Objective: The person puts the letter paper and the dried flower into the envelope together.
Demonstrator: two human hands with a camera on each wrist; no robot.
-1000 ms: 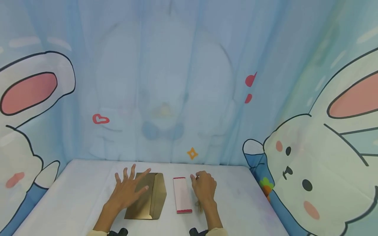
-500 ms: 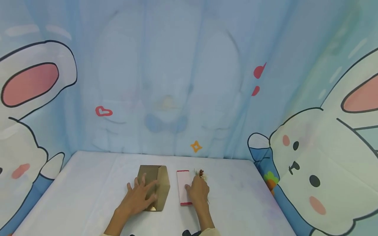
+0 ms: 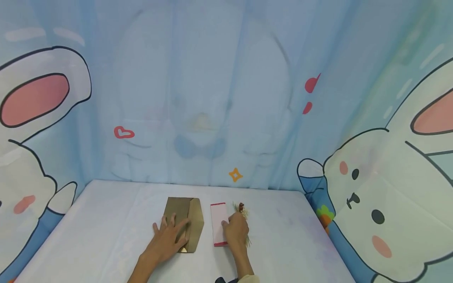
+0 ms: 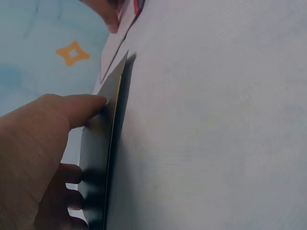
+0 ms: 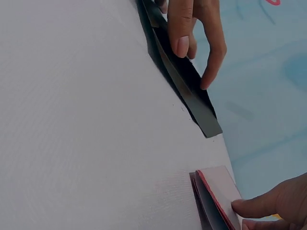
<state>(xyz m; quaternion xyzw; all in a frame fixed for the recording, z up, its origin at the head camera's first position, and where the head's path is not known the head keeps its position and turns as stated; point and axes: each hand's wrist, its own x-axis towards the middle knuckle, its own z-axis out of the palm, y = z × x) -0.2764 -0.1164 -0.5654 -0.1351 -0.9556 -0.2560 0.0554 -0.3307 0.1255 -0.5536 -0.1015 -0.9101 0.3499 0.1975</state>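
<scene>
A left hand, fingers spread, rests on a shiny gold paper envelope on a white cloth-covered table; likely light, stiff, slick, best held by its edges; next, a pale pink folded card with red ends, probably easily creased, its right edge pinched by the right hand; just beyond, a small dried-flower bunch, seemingly brittle; no readable writing.

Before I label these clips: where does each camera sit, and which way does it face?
Head: on the head, facing forward and down at the white table; left hand, right hand and forearms show.
Left wrist: on that wrist, facing the gold envelope; the left hand shows, part of the right hand at the top.
Right wrist: on that wrist, facing the envelope too; right thumb shows lower right, left fingers top.
Shared: both wrist views show the envelope and pink card.
</scene>
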